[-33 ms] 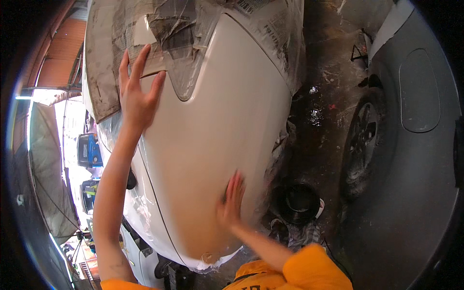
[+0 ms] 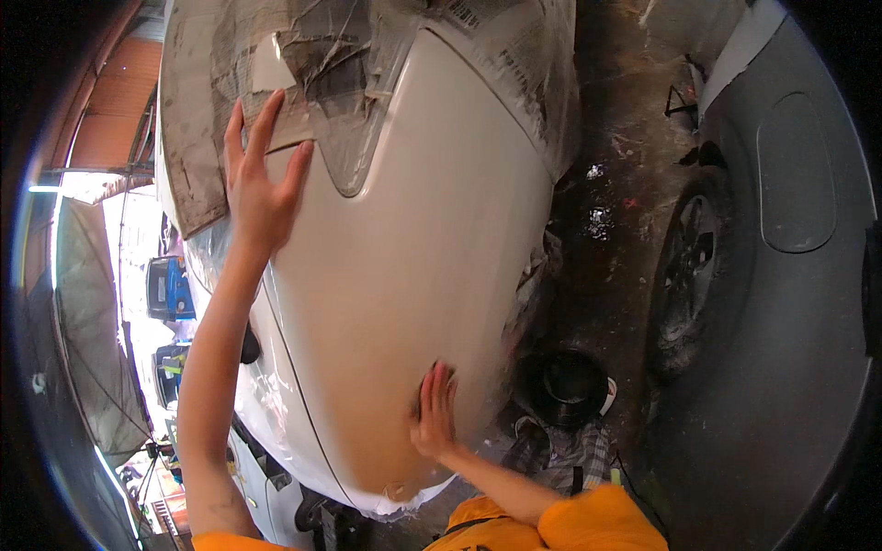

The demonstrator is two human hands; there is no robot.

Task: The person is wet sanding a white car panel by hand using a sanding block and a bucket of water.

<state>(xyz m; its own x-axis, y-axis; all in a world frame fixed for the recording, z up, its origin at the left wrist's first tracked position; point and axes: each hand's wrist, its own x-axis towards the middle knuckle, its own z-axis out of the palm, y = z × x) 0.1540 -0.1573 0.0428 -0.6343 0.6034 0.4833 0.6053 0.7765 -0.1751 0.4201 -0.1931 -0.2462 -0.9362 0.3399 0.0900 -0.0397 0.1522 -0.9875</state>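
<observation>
A smooth white car body panel (image 2: 404, 266) fills the middle, with a brownish tint toward its near end. My left hand (image 2: 262, 188) lies on its upper left part, fingers spread over the edge of the taped masking paper (image 2: 193, 138). Nothing is held in it. Lower down, my right hand (image 2: 435, 422) presses against the panel near its right side. Under its fingers is a dark pad (image 2: 420, 404), mostly hidden, with only its dark edge showing.
Clear plastic film (image 2: 514, 64) covers the panel's far end. Right of it, a black bucket (image 2: 542, 363) stands on the wet floor (image 2: 606, 266). A grey car body (image 2: 753, 386) with a dark wheel (image 2: 684, 266) bounds the right. Blue vehicles (image 2: 168, 289) show at left.
My right hand has slid slightly down the panel toward me with the dark pad. My left hand stays in nearly the same place.
</observation>
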